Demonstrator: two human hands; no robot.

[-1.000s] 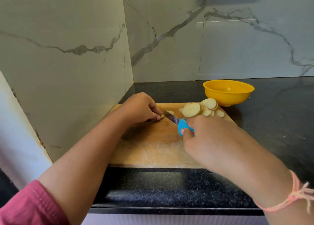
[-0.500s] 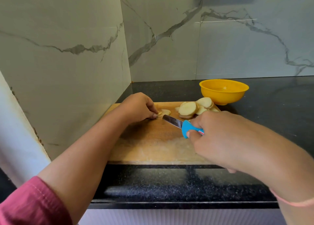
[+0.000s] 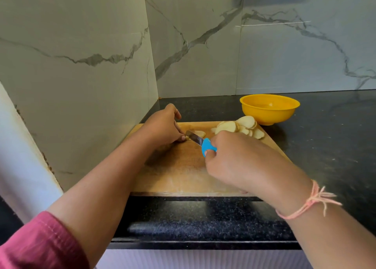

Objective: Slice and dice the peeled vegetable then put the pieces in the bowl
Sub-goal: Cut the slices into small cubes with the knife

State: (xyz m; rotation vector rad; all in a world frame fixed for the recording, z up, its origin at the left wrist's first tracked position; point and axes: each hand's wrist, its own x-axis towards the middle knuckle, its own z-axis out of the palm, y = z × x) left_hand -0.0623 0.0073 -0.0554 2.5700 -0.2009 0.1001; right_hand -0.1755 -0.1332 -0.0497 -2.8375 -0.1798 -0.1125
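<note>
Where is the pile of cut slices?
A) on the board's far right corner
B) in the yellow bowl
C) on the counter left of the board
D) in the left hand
A: the slices lie heaped on the board, beside the bowl, and none show inside it.

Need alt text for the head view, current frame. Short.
A person's right hand holds a blue-handled knife against a small vegetable piece that the left hand pins on a wooden cutting board. Cut slices lie piled at the board's far right corner, beside a yellow bowl.
</note>
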